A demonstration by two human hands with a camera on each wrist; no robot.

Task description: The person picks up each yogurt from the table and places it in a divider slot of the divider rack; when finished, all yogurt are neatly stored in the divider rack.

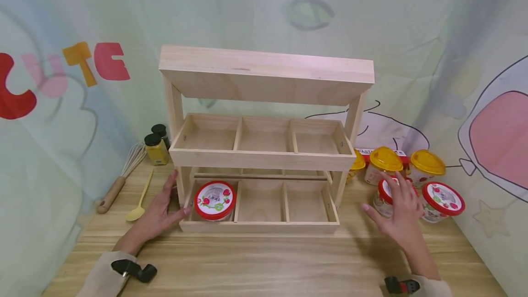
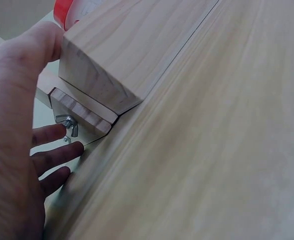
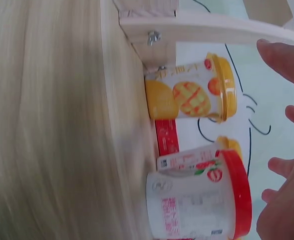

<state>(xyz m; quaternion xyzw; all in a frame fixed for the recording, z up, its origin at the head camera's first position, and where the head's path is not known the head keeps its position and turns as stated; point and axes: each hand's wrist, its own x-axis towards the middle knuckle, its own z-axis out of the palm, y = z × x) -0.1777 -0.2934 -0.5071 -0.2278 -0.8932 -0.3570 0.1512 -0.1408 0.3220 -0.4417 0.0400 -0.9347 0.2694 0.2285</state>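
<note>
A two-tier wooden shelf rack (image 1: 264, 159) stands in the middle, its trays divided into compartments. In the lower tray's left compartment sits a tub with a red lid (image 1: 215, 200). My left hand (image 1: 158, 212) rests against the rack's lower left side, thumb at the tray's corner and fingers beside a wing nut (image 2: 68, 122). At the right, my right hand (image 1: 400, 212) hovers by a red-lidded tub (image 3: 196, 205), fingers spread and holding nothing. Another red-lidded tub (image 1: 443, 201) stands just right of it.
Tubs with yellow lids (image 1: 385, 162) stand behind the red-lidded ones, before a red box (image 1: 402, 156). At the left lie a whisk (image 1: 119, 180) and a yellow spoon (image 1: 140, 203), near a yellow jar (image 1: 156, 149) and a dark-capped jar (image 1: 161, 133). Printed curtains surround the table.
</note>
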